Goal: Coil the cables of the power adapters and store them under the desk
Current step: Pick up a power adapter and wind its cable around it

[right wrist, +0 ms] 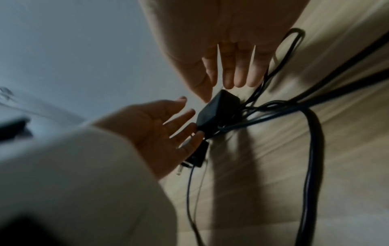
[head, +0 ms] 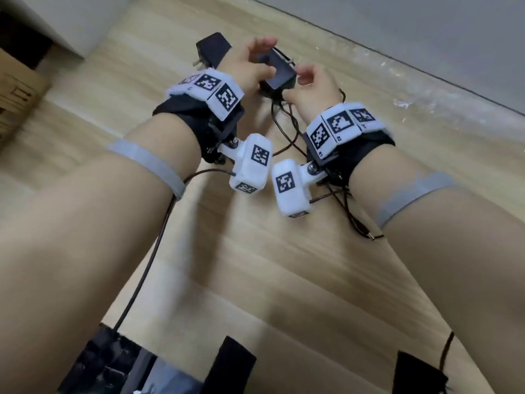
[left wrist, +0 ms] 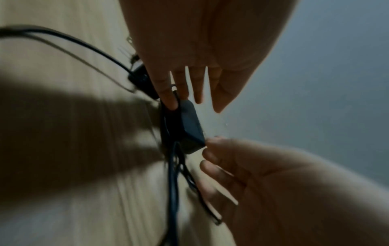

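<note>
A black power adapter [head: 279,72] lies on the wooden floor [head: 255,265] with its thin black cables [head: 287,129] bunched beneath it and trailing toward me. My left hand [head: 252,61] reaches over it from the left with straight fingers, and the fingertips [left wrist: 170,101] touch the adapter [left wrist: 189,126] and its cable. My right hand [head: 309,81] hovers at its right end with relaxed fingers [right wrist: 233,73] just off the adapter [right wrist: 216,111], gripping nothing. A second black adapter [head: 213,49] with metal prongs lies just behind my left hand.
A grey wall [head: 397,38] runs close behind the adapters. A cardboard box [head: 17,89] stands at the left and a white furniture panel [head: 56,18] at the top left. Cable loops [right wrist: 311,149] spread under my right wrist. Dark objects [head: 233,365] sit at the bottom edge.
</note>
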`<state>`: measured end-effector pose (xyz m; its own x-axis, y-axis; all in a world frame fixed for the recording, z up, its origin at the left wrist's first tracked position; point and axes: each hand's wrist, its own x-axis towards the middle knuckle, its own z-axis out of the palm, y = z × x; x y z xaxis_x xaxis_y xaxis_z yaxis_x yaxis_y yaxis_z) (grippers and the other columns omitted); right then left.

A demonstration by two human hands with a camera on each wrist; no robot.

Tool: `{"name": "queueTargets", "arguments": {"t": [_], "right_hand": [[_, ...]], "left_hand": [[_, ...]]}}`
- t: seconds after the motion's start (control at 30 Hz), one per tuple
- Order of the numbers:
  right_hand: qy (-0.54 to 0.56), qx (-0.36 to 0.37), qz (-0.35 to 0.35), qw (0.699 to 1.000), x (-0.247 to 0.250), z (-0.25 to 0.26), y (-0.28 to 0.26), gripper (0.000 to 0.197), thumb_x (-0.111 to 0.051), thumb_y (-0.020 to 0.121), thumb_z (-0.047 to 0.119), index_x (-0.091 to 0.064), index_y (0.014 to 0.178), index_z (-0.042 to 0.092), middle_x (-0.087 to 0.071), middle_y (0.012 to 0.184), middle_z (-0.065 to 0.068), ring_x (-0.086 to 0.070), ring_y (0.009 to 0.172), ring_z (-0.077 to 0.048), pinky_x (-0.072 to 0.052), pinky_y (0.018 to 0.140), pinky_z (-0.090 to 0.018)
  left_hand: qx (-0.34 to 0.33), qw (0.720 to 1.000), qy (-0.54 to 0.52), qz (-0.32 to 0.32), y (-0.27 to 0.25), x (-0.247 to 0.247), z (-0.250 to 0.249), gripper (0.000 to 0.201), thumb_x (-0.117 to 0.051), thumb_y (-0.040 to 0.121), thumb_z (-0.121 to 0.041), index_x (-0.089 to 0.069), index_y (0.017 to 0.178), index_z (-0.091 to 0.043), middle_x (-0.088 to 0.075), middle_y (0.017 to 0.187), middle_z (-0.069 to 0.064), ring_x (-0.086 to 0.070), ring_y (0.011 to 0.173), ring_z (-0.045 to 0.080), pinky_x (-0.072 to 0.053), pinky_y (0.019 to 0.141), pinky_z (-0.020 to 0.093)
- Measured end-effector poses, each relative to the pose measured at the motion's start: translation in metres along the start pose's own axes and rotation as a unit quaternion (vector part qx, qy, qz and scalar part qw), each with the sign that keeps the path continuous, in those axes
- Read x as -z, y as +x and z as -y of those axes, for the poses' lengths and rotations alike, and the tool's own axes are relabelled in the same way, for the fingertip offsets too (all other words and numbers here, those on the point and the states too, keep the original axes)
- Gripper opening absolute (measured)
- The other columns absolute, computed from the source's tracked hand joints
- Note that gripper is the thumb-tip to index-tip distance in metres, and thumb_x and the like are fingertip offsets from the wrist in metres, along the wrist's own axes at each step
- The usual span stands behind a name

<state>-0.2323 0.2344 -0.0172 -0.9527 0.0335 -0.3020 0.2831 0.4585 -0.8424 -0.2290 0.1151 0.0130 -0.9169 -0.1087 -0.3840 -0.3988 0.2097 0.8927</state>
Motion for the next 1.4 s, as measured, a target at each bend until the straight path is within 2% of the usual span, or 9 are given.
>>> {"name": "queueTargets", "arguments": {"t": [0.13, 0.3, 0.53, 0.8, 0.9, 1.07, 1.17, 1.3, 1.4], "right_hand": [[-0.068, 0.024, 0.039, 0.997, -0.011, -0.008, 0.023, 0.057, -0.066, 0.074, 0.012, -0.044, 0.126, 0.014, -0.051, 0.125, -0.008, -0.052, 0.111, -0.022, -0.042, 0.091, -0.027], [-0.050, 0.063, 0.020, 0.997, -0.016, -0.018, 0.023, 0.063, -0.068, 0.070, 0.011, -0.046, 0.129, 0.016, -0.047, 0.124, -0.009, -0.050, 0.113, -0.024, -0.041, 0.099, -0.034], [-0.021, 0.046, 0.014, 0.999, -0.021, -0.019, 0.004, 0.070, -0.066, 0.069, 0.008, -0.042, 0.133, 0.023, -0.052, 0.103, 0.000, -0.051, 0.098, -0.021, -0.047, 0.090, -0.036], [0.086, 0.040, -0.029, 0.995, 0.015, 0.007, -0.050, 0.063, -0.077, 0.065, 0.016, -0.050, 0.122, 0.020, -0.048, 0.111, -0.004, -0.052, 0.101, -0.020, -0.045, 0.094, -0.033], [0.097, 0.088, -0.043, 0.990, 0.037, 0.019, -0.084, 0.060, -0.075, 0.068, 0.013, -0.049, 0.121, 0.023, -0.050, 0.111, -0.002, -0.048, 0.102, -0.015, -0.043, 0.092, -0.029], [0.085, 0.133, -0.070, 0.985, 0.071, 0.032, -0.133, 0.060, -0.074, 0.071, 0.006, -0.049, 0.123, 0.021, -0.056, 0.110, 0.005, -0.053, 0.092, -0.003, -0.042, 0.080, -0.010], [0.033, 0.146, -0.101, 0.984, 0.088, 0.036, -0.155, 0.054, -0.076, 0.070, 0.010, -0.051, 0.114, 0.028, -0.057, 0.101, 0.010, -0.054, 0.084, -0.005, -0.038, 0.073, -0.002], [-0.040, 0.112, -0.138, 0.983, 0.103, 0.039, -0.173, 0.038, -0.077, 0.057, 0.041, -0.054, 0.085, 0.047, -0.060, 0.087, 0.010, -0.058, 0.091, -0.018, -0.043, 0.094, -0.040], [-0.118, 0.088, -0.127, 0.981, 0.114, 0.042, -0.182, 0.044, -0.062, 0.054, 0.067, -0.066, 0.083, 0.034, -0.055, 0.074, 0.011, -0.054, 0.094, -0.023, -0.038, 0.093, -0.048]], "left_hand": [[-0.007, 0.957, 0.286, -0.051, 0.033, -0.003, 0.002, 0.063, -0.067, 0.077, -0.024, -0.043, 0.135, -0.021, -0.047, 0.135, 0.004, -0.034, 0.132, 0.023, -0.032, 0.108, 0.028], [-0.040, 0.907, 0.416, -0.044, 0.046, -0.006, 0.009, 0.079, -0.070, 0.068, -0.054, -0.040, 0.136, -0.028, -0.044, 0.137, 0.000, -0.031, 0.129, 0.027, -0.027, 0.101, 0.031], [-0.020, 0.878, 0.475, -0.053, 0.024, -0.018, 0.005, 0.073, -0.075, 0.065, -0.041, -0.041, 0.125, -0.016, -0.041, 0.127, 0.013, -0.030, 0.122, 0.032, -0.035, 0.087, 0.034], [0.041, 0.994, 0.064, 0.081, -0.029, 0.005, -0.019, 0.035, -0.078, 0.069, -0.032, -0.059, 0.096, -0.021, -0.064, 0.084, -0.007, -0.062, 0.082, 0.011, -0.049, 0.080, 0.024], [0.040, 0.980, -0.052, 0.186, -0.066, 0.006, -0.039, 0.013, -0.065, 0.081, -0.035, -0.069, 0.085, -0.023, -0.068, 0.086, -0.005, -0.061, 0.082, 0.012, -0.051, 0.074, 0.021], [0.046, 0.943, -0.209, 0.256, -0.113, -0.001, -0.066, 0.034, -0.048, 0.091, -0.041, -0.057, 0.109, -0.014, -0.072, 0.081, -0.003, -0.069, 0.074, 0.012, -0.054, 0.061, 0.023], [0.066, 0.927, -0.249, 0.274, -0.130, -0.005, -0.074, 0.057, -0.046, 0.089, -0.049, -0.050, 0.125, -0.005, -0.068, 0.105, 0.014, -0.068, 0.090, 0.027, -0.058, 0.069, 0.031], [0.096, 0.897, -0.300, 0.310, -0.143, -0.010, -0.074, 0.059, -0.037, 0.090, -0.053, -0.053, 0.119, -0.003, -0.065, 0.108, 0.019, -0.068, 0.089, 0.029, -0.058, 0.066, 0.032], [0.109, 0.894, -0.305, 0.311, -0.147, -0.011, -0.073, 0.054, -0.031, 0.091, -0.049, -0.058, 0.105, -0.005, -0.069, 0.092, 0.018, -0.070, 0.077, 0.026, -0.059, 0.069, 0.034]]}}
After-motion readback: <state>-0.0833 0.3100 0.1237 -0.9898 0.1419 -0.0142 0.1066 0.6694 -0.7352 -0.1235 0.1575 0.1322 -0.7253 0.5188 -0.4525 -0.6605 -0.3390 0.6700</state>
